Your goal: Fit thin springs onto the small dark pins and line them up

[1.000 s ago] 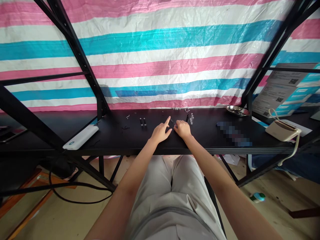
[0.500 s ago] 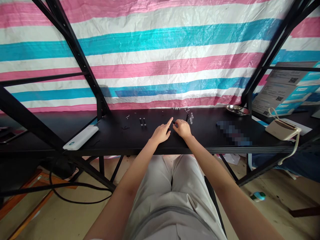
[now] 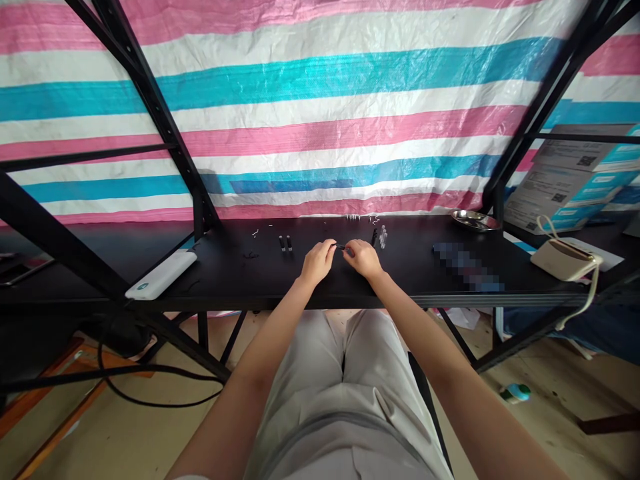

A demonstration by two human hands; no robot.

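Observation:
Over the middle of the black table, my left hand and my right hand meet fingertip to fingertip. Both pinch a small, slender black piece between them; its exact kind is too small to make out. Just right of my right hand stand several clear, tube-like pieces beside a cluster of small black parts. To the left of my left hand are two short black cylinders with pale ends. Small white bits line the table's back edge.
A shiny metal dish sits at the back right, with a blurred patch before it. On the left lies a white oblong case. Black frame posts flank the table. A cream pouch and stacked boxes are farther right.
My left hand's extended index finger has drawn in, and its fingertips now pinch the black piece together with my right hand. My right hand has barely moved.

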